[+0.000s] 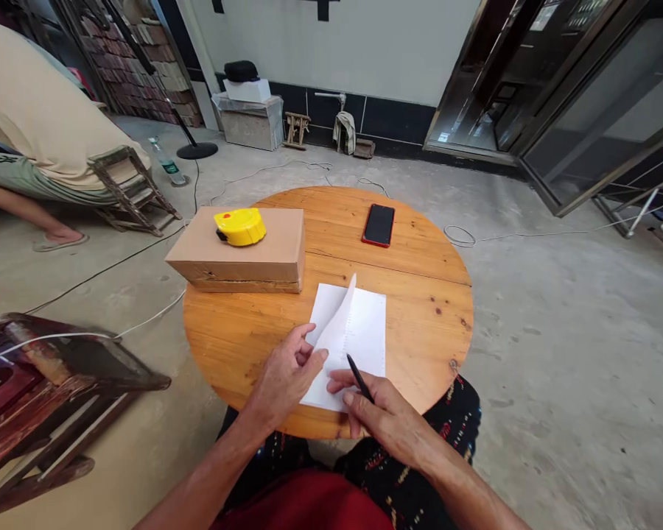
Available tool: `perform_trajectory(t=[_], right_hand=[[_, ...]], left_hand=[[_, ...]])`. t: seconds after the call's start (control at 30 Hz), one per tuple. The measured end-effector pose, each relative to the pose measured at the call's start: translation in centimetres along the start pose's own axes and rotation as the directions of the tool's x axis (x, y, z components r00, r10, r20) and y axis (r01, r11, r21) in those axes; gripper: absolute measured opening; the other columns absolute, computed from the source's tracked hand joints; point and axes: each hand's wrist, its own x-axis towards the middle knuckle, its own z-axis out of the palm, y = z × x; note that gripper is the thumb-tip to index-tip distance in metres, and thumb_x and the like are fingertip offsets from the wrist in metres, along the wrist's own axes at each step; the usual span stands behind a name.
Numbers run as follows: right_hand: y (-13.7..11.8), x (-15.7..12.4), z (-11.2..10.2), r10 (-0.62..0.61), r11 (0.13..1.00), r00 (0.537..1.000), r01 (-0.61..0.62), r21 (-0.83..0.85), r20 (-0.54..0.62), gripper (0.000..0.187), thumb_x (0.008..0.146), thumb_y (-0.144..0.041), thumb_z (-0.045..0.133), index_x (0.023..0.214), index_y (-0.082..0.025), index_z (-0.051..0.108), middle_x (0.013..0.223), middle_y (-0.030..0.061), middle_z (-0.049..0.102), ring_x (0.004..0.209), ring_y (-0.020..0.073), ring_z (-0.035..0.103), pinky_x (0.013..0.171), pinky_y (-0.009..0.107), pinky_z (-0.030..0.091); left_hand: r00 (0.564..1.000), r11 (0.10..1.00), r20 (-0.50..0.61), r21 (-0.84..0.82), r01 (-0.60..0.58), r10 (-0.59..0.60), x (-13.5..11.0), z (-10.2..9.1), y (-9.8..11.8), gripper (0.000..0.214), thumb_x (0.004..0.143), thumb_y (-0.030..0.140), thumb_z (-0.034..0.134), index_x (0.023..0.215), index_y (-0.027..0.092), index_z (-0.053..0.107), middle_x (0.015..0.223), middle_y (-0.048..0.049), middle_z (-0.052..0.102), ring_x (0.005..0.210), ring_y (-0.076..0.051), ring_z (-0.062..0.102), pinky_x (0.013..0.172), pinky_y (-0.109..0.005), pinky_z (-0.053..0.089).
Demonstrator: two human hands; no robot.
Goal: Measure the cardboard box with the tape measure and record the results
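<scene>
A white paper pad lies on the round wooden table in front of me, with one sheet lifted and curling upright along its middle. My left hand is at the pad's left side, its thumb and fingers around the lower left part of the raised sheet. My right hand rests over the pad's lower right corner and grips a black pen, which points up and to the left. Part of the pad's lower edge is hidden by the right hand.
A cardboard box bearing a yellow tape measure stands at the table's left. A phone lies toward the back right. On the floor are a wooden chair, cables and a bottle; a person sits at far left on a low stool.
</scene>
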Motion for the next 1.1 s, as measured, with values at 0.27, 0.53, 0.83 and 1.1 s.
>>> perform_trajectory(t=[0.27,0.53,0.83,1.1], right_hand=[[0.1,-2.1,-4.5,-0.236,0.788,0.877,-0.079,-0.611,-0.418,0.033,0.093,-0.044,0.046,0.108,-0.023,0.067,0.103,0.0077,0.072,0.097,0.0271,0.065,0.085,0.037,0.049],[1.7,-0.9,-3.8,-0.147,0.732,0.801,-0.306,-0.609,-0.580,0.055,0.087,-0.056,0.046,0.124,-0.018,0.057,0.096,0.0107,0.074,0.079,0.0304,0.070,0.074,0.042,0.051],[2.8,0.2,-2.5,-0.242,0.710,0.776,-0.267,-0.652,-0.582,0.047,0.088,-0.040,0.043,0.131,-0.020,0.046,0.087,0.0059,0.073,0.077,0.0294,0.071,0.066,0.037,0.051],[3.2,0.0,-2.7,-0.177,0.759,0.801,-0.259,-0.598,-0.572,0.053,0.084,-0.045,0.039,0.131,-0.022,0.043,0.089,0.0090,0.072,0.083,0.0364,0.071,0.069,0.047,0.052]], left_hand=[[0.998,0.980,-0.064,0.197,-0.013,0.026,-0.2,-0.6,-1.6,0.049,0.084,0.032,0.051,0.131,0.018,0.051,0.060,0.0078,0.047,0.056,-0.014,0.046,0.060,-0.026,0.035],[0.998,0.962,-0.056,0.271,0.012,0.004,-0.6,-0.8,-1.5,0.052,0.084,0.033,0.049,0.133,0.016,0.050,0.058,0.0081,0.044,0.056,-0.014,0.046,0.063,-0.027,0.036],[0.999,0.904,-0.038,0.427,0.011,0.006,-1.2,-0.8,-1.0,0.050,0.088,0.030,0.043,0.136,0.016,0.048,0.057,0.0057,0.050,0.059,-0.017,0.054,0.062,-0.027,0.036],[0.990,0.681,-0.070,0.731,-0.034,0.125,-1.8,-0.3,-2.0,0.055,0.090,0.032,0.039,0.141,0.012,0.043,0.098,-0.0142,0.069,0.088,-0.033,0.066,0.072,-0.040,0.042]])
